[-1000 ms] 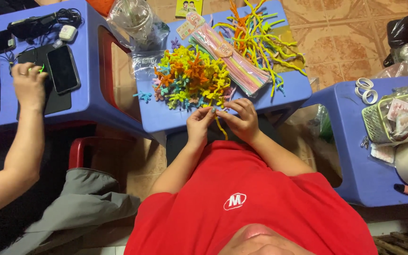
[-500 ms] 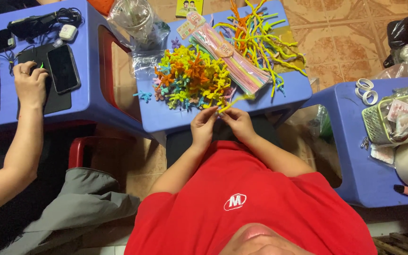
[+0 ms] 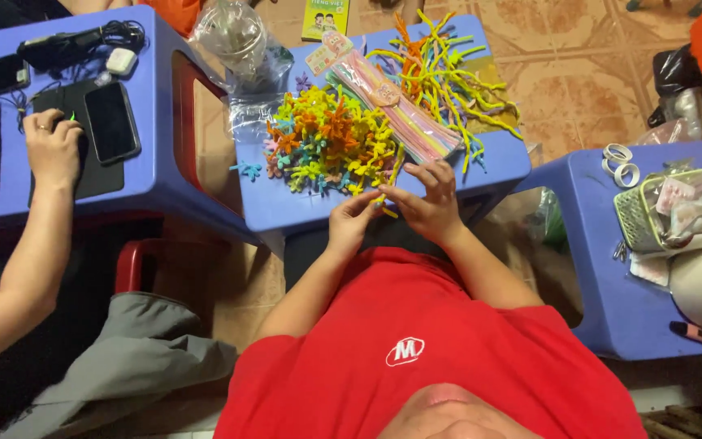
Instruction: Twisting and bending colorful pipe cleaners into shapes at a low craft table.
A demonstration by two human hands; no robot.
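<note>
A co-worker's hand (image 3: 52, 146) rests on a dark pad at nine o'clock. The left hand (image 3: 351, 223) and right hand (image 3: 428, 203) both pinch a yellow pipe cleaner (image 3: 385, 201) at the blue table's (image 3: 270, 207) near edge, six o'clock of the colourful twisted pile (image 3: 327, 142).

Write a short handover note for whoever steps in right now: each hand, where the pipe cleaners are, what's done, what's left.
Left hand and right hand: both meet at the near edge of the blue stool, pinching one yellow pipe cleaner between the fingertips.
Done: a heap of small twisted multicoloured pieces lies on the stool.
Left: loose straight pipe cleaners at the far side, beside a pink packet.
Nearby: another person's hand rests by a phone on the next stool.
</note>
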